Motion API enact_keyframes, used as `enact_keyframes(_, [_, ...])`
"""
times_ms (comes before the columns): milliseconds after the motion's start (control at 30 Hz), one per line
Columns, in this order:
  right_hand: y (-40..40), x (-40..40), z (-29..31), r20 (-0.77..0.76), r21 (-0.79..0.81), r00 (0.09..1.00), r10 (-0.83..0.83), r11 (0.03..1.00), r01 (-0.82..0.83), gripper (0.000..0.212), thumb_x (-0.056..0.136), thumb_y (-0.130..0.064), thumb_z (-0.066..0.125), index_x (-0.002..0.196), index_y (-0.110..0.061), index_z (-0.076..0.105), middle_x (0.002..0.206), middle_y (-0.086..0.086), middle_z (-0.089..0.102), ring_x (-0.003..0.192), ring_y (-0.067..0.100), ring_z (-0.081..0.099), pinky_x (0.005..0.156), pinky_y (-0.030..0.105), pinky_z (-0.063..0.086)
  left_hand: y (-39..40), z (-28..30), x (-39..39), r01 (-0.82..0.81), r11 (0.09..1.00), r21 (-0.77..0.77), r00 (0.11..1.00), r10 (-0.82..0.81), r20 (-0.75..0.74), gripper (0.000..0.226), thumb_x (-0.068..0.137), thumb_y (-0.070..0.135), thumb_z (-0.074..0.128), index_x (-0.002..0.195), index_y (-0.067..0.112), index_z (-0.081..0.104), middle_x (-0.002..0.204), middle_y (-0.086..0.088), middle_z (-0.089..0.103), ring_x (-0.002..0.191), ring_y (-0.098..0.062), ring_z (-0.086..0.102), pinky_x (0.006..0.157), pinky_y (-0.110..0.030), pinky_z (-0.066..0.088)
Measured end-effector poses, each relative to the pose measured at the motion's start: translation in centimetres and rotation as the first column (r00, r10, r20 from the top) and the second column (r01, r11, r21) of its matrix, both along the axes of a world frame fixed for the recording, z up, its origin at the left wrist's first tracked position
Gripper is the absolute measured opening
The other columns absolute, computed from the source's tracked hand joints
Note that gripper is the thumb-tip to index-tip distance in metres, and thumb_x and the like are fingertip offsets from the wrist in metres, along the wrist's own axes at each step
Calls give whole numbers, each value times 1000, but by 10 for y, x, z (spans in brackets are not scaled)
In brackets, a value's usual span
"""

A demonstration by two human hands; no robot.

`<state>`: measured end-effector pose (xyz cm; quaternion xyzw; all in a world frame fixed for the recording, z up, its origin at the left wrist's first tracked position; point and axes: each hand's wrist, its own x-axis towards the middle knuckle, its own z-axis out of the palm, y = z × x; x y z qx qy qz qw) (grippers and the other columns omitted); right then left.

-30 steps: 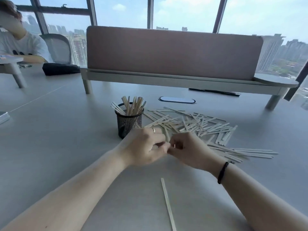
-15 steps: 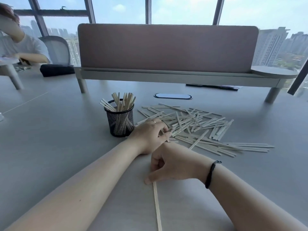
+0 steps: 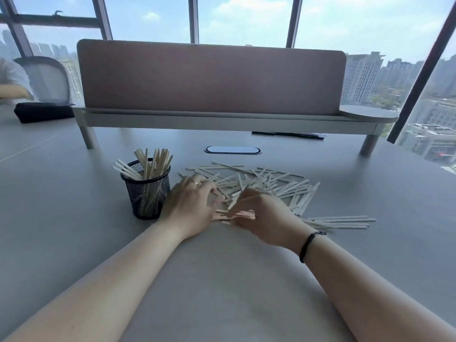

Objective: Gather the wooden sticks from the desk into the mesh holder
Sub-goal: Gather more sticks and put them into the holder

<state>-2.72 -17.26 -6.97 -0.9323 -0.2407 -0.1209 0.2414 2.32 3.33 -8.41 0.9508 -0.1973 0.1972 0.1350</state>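
Here, both hands down on the grey tabletop (image 3: 74,218) at the near edge of a loose heap of wooden sticks (image 3: 266,186). Left hand (image 3: 191,208) palm-down, fingers spread and lightly curled over the heap's left end, a ring (image 3: 193,183) on one finger; touching the sticks beneath it, but whether any is actually gripped cannot be told. Right hand (image 3: 261,213) just beside the left, fingers curled inward and pinching at a few pale sticks (image 3: 229,215) lying flat between the two hands; fingertips blurred, so how firm the hold is stays unclear. Black wristband (image 3: 308,245) on the right wrist. Black mesh holder (image 3: 148,193) upright immediately left of the left hand, close to touching it, already packed with sticks (image 3: 150,164) standing and fanning out above its rim. Remainder of the heap spread beyond and to the right of the right hand, criss-crossed, with a small bundle (image 3: 340,220) lying roughly parallel further right of that wrist. Beyond the hands, an oval cable port (image 3: 232,150) set into the tabletop and a pink divider screen (image 3: 212,77) on a raised shelf. Far off to the left of the left hand, a black pouch (image 3: 42,113) and a mesh-backed chair (image 3: 47,77).
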Motion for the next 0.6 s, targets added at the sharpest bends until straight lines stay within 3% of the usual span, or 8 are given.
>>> enact_keyframes(100, [-33,10,2,105,20,981,-166,986,165,35,82,-55,69,113,-40,68,113,-11,61,107,14,57,97,38,43,2,-2,-1,-19,997,72,965,37,-259,93,81,89,16,149,28,35,161,-4,29,147,-26,27,116,-47,30])
enact_keyframes(167, [-61,20,2,71,-35,932,-356,933,359,57,81,-71,58,130,-40,57,133,-8,55,123,18,52,106,38,35,2,1,-4,19,996,83,933,12,-359,106,71,97,14,156,33,18,167,3,15,152,-21,16,121,-46,20])
enact_keyframes(267, [-93,35,-6,-96,-134,829,-551,832,538,93,71,-93,31,146,-39,36,155,-1,39,142,24,36,117,47,23,-1,8,-12,93,990,110,915,-41,-402,117,62,102,27,158,37,7,167,10,11,153,-14,11,121,-43,15])
enact_keyframes(333, [-96,41,-10,-160,-182,809,-565,823,539,100,68,-96,21,150,-39,30,160,-2,32,149,20,24,120,53,14,-4,11,-17,143,981,129,917,-82,-389,122,57,102,39,157,40,7,166,14,12,151,-11,12,119,-41,19])
enact_keyframes(433, [-77,42,-11,-119,-240,867,-484,861,448,96,71,-95,19,150,-41,30,159,-5,35,151,16,18,122,53,2,-8,10,-20,181,980,80,926,-142,-351,122,49,103,45,152,47,12,159,21,21,147,-6,19,114,-40,29])
enact_keyframes(600, [-52,41,-10,6,-245,940,-341,911,332,91,71,-95,19,148,-47,28,156,-5,33,149,16,21,123,50,1,-13,7,-17,192,981,-39,939,-195,-283,99,57,93,57,143,47,37,145,24,35,138,-1,24,108,-34,37])
